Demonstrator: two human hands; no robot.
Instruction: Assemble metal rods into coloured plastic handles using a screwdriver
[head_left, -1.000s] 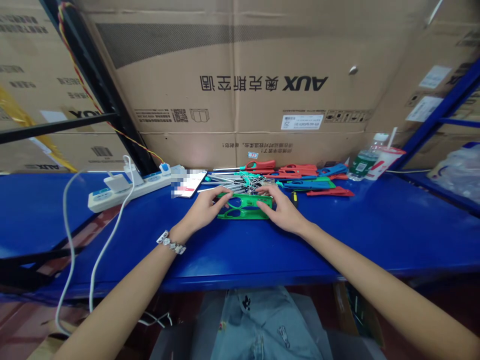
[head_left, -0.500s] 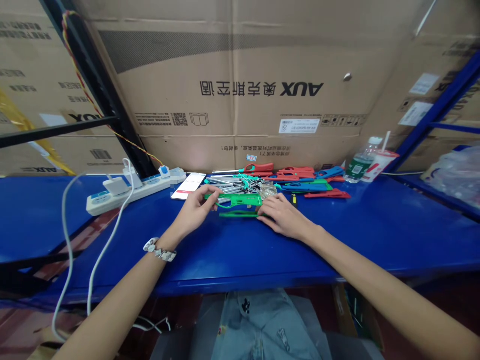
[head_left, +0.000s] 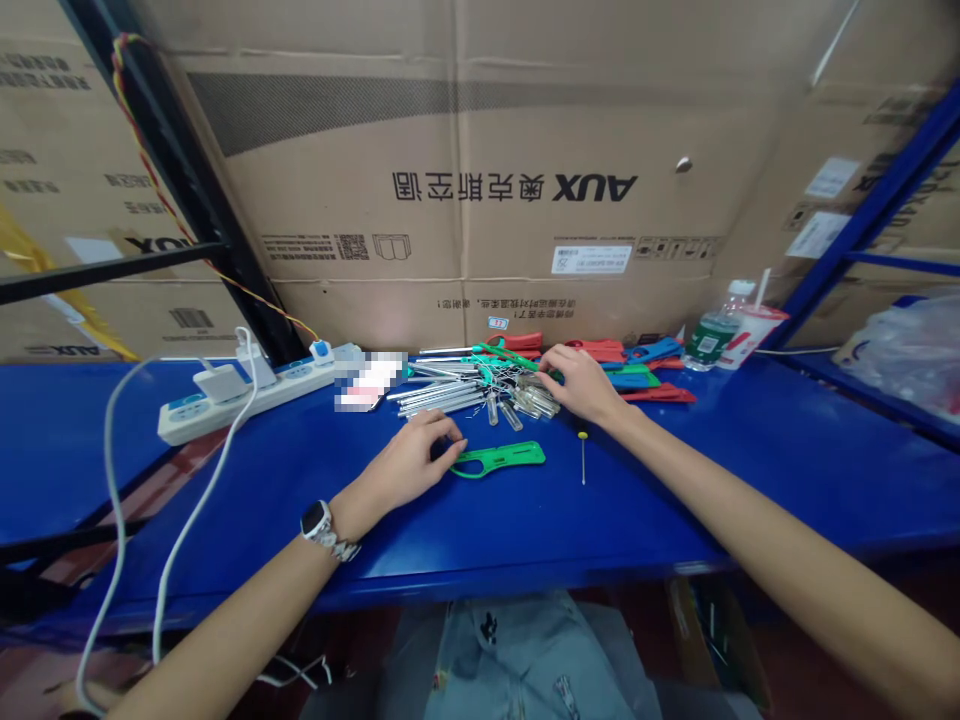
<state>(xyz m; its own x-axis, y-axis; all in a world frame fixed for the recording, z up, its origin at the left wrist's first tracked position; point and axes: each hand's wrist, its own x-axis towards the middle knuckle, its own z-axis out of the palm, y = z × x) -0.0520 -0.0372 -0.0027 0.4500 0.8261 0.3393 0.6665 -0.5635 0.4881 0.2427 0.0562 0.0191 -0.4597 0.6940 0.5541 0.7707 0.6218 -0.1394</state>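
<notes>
A green plastic shell (head_left: pixel 510 457) with a looped end lies on the blue table; my left hand (head_left: pixel 420 455) pinches its left end. Farther back, my right hand (head_left: pixel 574 378) has its fingers closed on a second green shell (head_left: pixel 508 352), over the right side of the parts pile. That pile holds metal rods (head_left: pixel 442 397), thin wires and clear small parts (head_left: pixel 534 398). A thin screwdriver with a yellow end (head_left: pixel 583 437) lies right of the near shell.
Red shells (head_left: pixel 660 395) and blue shells (head_left: pixel 656 349) lie behind and right. A bottle (head_left: pixel 709 338) and cup (head_left: pixel 752 335) stand at the back right. At left are a power strip (head_left: pixel 300 378), white cables (head_left: pixel 206 490) and a phone (head_left: pixel 373 382). Cartons (head_left: pixel 337 130) stand behind.
The two green shells are now apart: one is down on the table nearer the front with my left hand, the other has moved back to the pile with my right hand. The screwdriver shows more fully.
</notes>
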